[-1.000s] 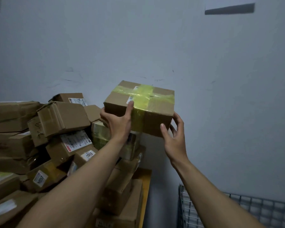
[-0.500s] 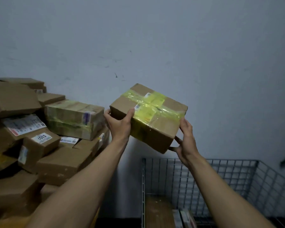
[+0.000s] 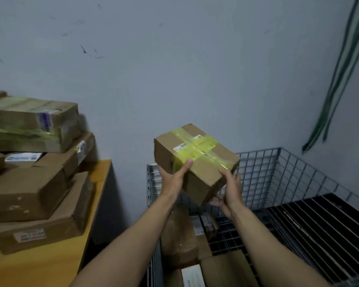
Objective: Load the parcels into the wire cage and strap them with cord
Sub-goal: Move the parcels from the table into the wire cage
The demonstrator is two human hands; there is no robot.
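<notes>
The taped parcel [image 3: 195, 160] hangs tilted in the air above the near left corner of the wire cage [image 3: 298, 172], not yet inside it; the left hand [image 3: 172, 181] grips its lower left edge, thumb laid up onto the yellow tape [image 3: 197, 151]; the right hand [image 3: 230, 191] clasps the near right corner, thumb on top and fingers [image 3: 216, 200] curled beneath. It looks like a stiff cardboard box of modest weight (what it contains cannot be told); the glossy tape is probably slick, so plain cardboard edges and the underside seem the surer holds. Directly below, loaded parcels [image 3: 180, 239] lie along the cage's left side, so this one would have to settle on or beside them; the cage's left wall stands close by. The table [image 3: 50, 264] with its stacked parcels [image 3: 29, 193] sits to the left, apart from the cage; green cord [image 3: 340, 79] hangs on the wall [image 3: 195, 69] beyond the far right corner.
</notes>
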